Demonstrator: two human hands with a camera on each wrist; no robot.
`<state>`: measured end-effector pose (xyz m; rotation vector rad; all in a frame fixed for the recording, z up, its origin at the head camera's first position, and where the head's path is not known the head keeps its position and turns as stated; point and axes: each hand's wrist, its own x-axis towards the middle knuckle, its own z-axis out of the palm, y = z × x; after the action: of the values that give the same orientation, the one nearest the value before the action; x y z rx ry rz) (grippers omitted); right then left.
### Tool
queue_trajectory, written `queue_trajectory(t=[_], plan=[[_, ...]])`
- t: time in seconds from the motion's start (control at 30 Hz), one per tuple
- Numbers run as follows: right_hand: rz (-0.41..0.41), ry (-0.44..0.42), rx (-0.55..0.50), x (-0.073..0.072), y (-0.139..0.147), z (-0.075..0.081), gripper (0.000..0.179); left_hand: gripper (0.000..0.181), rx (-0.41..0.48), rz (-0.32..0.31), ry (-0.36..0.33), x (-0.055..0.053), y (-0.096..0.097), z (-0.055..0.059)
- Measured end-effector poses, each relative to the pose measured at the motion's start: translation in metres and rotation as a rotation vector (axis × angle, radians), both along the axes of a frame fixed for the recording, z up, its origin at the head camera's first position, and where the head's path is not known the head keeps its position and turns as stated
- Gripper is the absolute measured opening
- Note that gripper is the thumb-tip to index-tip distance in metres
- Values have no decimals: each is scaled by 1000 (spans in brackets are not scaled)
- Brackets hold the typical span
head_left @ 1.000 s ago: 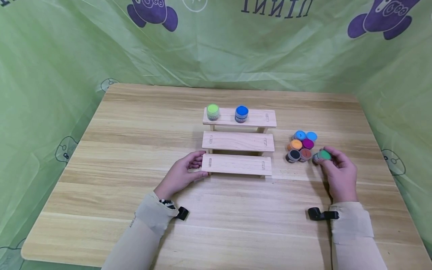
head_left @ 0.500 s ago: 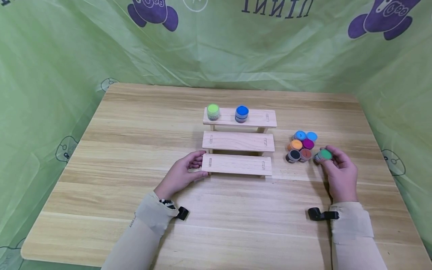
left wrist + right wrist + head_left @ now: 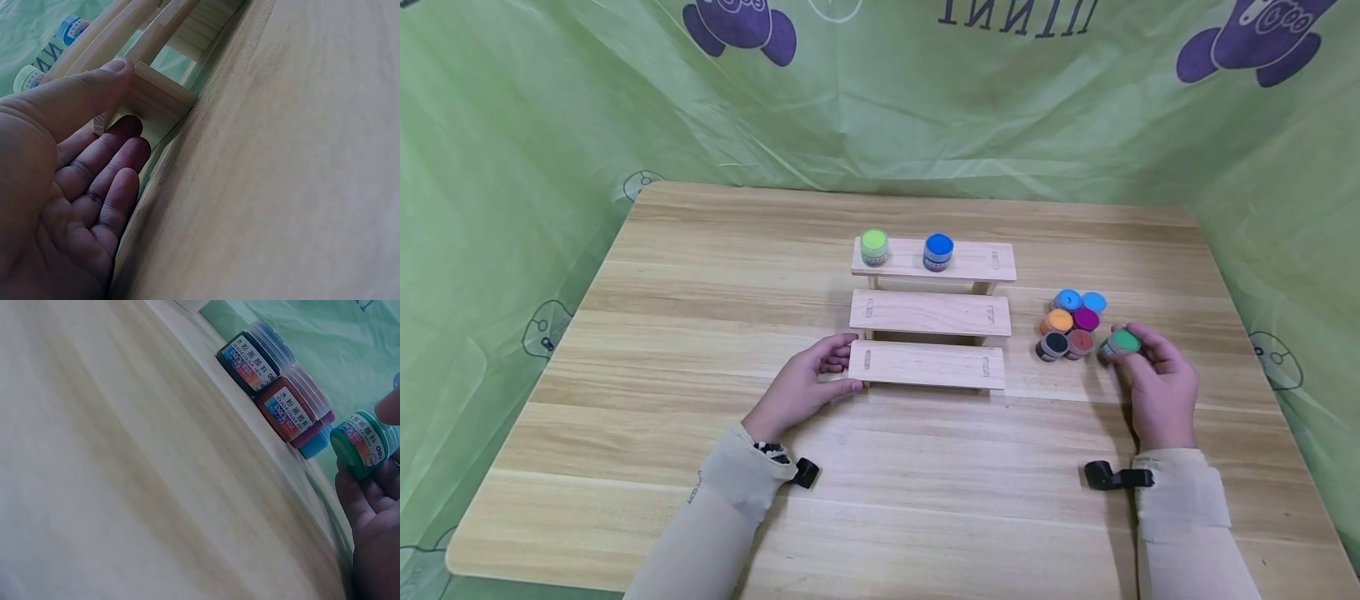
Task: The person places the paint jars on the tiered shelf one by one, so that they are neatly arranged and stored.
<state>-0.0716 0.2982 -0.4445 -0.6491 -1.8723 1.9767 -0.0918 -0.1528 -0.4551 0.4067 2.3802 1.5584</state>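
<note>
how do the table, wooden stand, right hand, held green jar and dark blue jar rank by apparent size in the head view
Largest to smallest:
table
wooden stand
right hand
held green jar and dark blue jar: too alike to rank, and the hand partly covers the green one

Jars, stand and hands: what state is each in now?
Stand, upright, holding two jars
Left hand, holding stand's left end
Green jar, held, lid on
Right hand, pinching green jar
Lime jar, upright on back step
Blue jar, upright on back step
Black jar, upright, lidded
Brown jar, upright, lidded
Orange jar, upright
Purple jar, upright
Left cyan jar, upright
Right cyan jar, upright
</note>
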Motion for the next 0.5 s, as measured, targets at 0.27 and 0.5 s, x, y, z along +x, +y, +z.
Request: queue_trajectory(t=[0.27,0.5], plan=[[-16,46,-25,1,0,0,35,70,-8,1,-7,0,0,2],[-7,79,7,1,1,0,34,71,0,0,-10,0,1,2]])
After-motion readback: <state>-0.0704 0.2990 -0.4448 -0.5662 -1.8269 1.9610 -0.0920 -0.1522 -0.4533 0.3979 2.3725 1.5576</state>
